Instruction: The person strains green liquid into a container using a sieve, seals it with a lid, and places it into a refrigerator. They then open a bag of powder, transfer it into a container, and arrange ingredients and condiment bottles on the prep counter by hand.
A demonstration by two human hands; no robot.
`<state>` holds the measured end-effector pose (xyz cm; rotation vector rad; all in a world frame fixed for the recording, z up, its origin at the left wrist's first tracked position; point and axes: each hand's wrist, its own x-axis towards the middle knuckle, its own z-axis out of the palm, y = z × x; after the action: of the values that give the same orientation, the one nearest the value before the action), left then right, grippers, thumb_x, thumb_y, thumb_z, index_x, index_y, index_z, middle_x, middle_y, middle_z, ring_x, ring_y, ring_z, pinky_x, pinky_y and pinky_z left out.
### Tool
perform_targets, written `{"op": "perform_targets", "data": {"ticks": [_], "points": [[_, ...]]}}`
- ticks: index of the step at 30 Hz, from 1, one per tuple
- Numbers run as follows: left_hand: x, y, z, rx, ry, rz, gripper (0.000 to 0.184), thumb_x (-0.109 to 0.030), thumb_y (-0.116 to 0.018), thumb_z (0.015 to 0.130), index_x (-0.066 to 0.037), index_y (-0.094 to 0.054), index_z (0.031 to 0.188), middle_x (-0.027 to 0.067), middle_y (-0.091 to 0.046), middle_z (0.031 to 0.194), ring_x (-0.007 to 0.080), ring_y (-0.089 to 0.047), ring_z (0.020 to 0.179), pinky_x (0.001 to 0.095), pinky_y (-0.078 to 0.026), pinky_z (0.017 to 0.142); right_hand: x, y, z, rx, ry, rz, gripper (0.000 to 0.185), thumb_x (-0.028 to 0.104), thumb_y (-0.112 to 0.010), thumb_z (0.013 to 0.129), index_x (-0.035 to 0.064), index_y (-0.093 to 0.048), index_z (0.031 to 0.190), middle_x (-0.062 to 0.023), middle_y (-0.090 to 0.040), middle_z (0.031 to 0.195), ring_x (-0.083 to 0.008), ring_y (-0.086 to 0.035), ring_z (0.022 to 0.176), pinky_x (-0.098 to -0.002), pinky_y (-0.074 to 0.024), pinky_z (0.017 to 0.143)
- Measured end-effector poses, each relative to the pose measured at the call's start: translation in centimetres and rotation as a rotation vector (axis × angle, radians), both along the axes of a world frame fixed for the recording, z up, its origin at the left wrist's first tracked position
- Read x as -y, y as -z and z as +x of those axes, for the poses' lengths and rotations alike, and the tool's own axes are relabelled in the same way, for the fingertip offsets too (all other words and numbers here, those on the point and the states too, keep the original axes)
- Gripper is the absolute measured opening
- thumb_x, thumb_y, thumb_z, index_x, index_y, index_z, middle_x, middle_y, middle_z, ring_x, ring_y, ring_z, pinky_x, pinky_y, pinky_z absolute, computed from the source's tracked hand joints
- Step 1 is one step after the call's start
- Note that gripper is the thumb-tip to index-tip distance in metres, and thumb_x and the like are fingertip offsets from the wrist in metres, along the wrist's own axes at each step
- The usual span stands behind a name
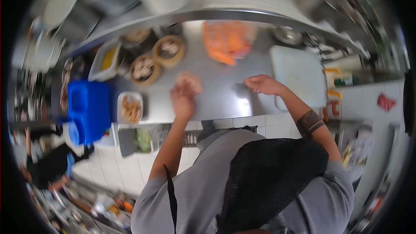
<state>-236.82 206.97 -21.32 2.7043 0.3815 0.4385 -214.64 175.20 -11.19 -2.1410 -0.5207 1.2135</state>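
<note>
My left hand [184, 99] reaches over the steel counter and touches a pale pinkish clump of food [190, 79]. Its fingers are blurred, so their grip is unclear. To the right, my right hand [265, 85] is held above the counter with thumb and fingers pinched together. A small greyish blur lies by its fingertips; I cannot make out what it is. Beyond both hands sits a clear plastic bag of orange food [227, 39]. Left of my left hand are two round bamboo steamers, one [145, 69] nearer and one [169, 51] farther, both holding pale pieces of food.
A white cutting board [299, 76] lies at the right. At the left are a white tub of brownish food [130, 107], a tub with yellow contents [106, 63] and a blue plastic container [89, 108]. A metal shelf edge [234, 15] crosses above the counter. Another person [47, 164] is at far left.
</note>
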Motion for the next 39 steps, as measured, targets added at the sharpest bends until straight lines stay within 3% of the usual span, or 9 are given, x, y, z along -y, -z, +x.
{"op": "perform_targets", "data": {"ticks": [5, 19, 21, 23, 26, 29, 34, 36, 39], "points": [[5.5, -2.4, 2.5, 0.147, 0.052, 0.080, 0.039, -0.006, -0.063, 0.086, 0.000, -0.066, 0.124, 0.0255, -0.055, 0.136, 0.0460, -0.046, 0.132, 0.0573, -0.038, 0.109, 16.2, 1.4, -4.4, 0.290, -0.007, 0.165, 0.043, 0.042, -0.059, 0.101, 0.0094, -0.071, 0.126, -0.0100, -0.075, 0.115, -0.0223, -0.070, 0.085, -0.0384, -0.0560, 0.085], [57.0, -12.3, 15.3, 0.072, 1.141, -0.221, 0.035, -0.007, -0.069, 0.087, -0.007, -0.069, 0.122, 0.0185, -0.049, 0.147, 0.0393, -0.049, 0.129, 0.0466, -0.040, 0.111, 57.7, 4.4, -26.8, 0.038, 0.813, -0.234, 0.054, 0.049, -0.056, 0.098, 0.0003, -0.075, 0.112, -0.0245, -0.073, 0.109, -0.0406, -0.067, 0.105, -0.0480, -0.0516, 0.096], [59.4, -11.4, 20.8, 0.213, 1.021, -0.196, 0.034, -0.010, -0.071, 0.088, -0.009, -0.070, 0.122, 0.0192, -0.040, 0.154, 0.0378, -0.049, 0.130, 0.0465, -0.039, 0.113, 60.4, 5.0, -28.0, -0.020, 0.898, -0.210, 0.053, 0.048, -0.056, 0.099, 0.0005, -0.075, 0.112, -0.0244, -0.072, 0.112, -0.0407, -0.067, 0.107, -0.0480, -0.0513, 0.096], [60.5, -11.9, 27.7, 0.152, 0.808, -0.274, 0.039, -0.015, -0.074, 0.089, -0.011, -0.069, 0.128, 0.0212, -0.032, 0.159, 0.0382, -0.044, 0.136, 0.0464, -0.036, 0.116, 62.8, 7.5, -27.9, 0.083, 0.954, -0.176, 0.048, 0.049, -0.060, 0.099, 0.0043, -0.074, 0.110, -0.0117, -0.074, 0.084, -0.0231, -0.070, 0.076, -0.0405, -0.0556, 0.073], [62.5, -14.6, 37.3, 0.276, 0.596, -0.350, 0.044, -0.021, -0.074, 0.092, -0.012, -0.067, 0.134, 0.0249, -0.029, 0.159, 0.0399, -0.035, 0.146, 0.0461, -0.032, 0.118, 65.9, 8.8, -25.5, 0.017, 0.912, -0.173, 0.052, 0.047, -0.057, 0.099, 0.0013, -0.074, 0.113, -0.0233, -0.073, 0.107, -0.0410, -0.068, 0.104, -0.0478, -0.0523, 0.094], [67.3, -19.3, 42.4, 0.372, 0.511, -0.390, 0.041, -0.023, -0.074, 0.092, -0.011, -0.068, 0.131, 0.0283, -0.030, 0.154, 0.0409, -0.035, 0.145, 0.0454, -0.032, 0.118, 69.8, 9.3, -20.6, -0.026, 0.873, -0.136, 0.050, 0.048, -0.057, 0.099, 0.0020, -0.074, 0.111, -0.0230, -0.074, 0.104, -0.0417, -0.068, 0.102, -0.0483, -0.0527, 0.091], [71.5, -14.5, 48.8, 0.751, 0.109, -0.261, 0.021, -0.016, -0.076, 0.089, -0.004, -0.068, 0.104, 0.0247, -0.039, 0.131, 0.0385, -0.045, 0.125, 0.0473, -0.035, 0.111, 80.0, 13.0, -9.8, 0.127, 0.645, -0.144, 0.046, 0.045, -0.055, 0.102, 0.0031, -0.073, 0.105, -0.0228, -0.073, 0.101, -0.0418, -0.068, 0.100, -0.0483, -0.0528, 0.088], [71.4, -13.4, 49.1, 0.791, 0.036, -0.184, 0.017, -0.011, -0.077, 0.087, -0.003, -0.065, 0.095, 0.0227, -0.040, 0.126, 0.0360, -0.046, 0.120, 0.0478, -0.037, 0.108, 84.5, 11.4, -4.2, -0.055, 0.764, -0.170, 0.036, 0.034, -0.063, 0.101, 0.0006, -0.073, 0.109, -0.0128, -0.075, 0.090, -0.0223, -0.072, 0.081, -0.0385, -0.0555, 0.074], [71.7, -13.6, 48.1, 0.685, -0.119, -0.173, 0.017, -0.008, -0.078, 0.085, -0.003, -0.064, 0.095, 0.0229, -0.040, 0.127, 0.0348, -0.046, 0.120, 0.0473, -0.038, 0.106, 92.3, 9.9, 4.0, -0.227, 0.819, -0.224, 0.034, 0.035, -0.059, 0.098, 0.0047, -0.073, 0.105, -0.0158, -0.073, 0.102, -0.0357, -0.069, 0.099, -0.0458, -0.0547, 0.082]]}}
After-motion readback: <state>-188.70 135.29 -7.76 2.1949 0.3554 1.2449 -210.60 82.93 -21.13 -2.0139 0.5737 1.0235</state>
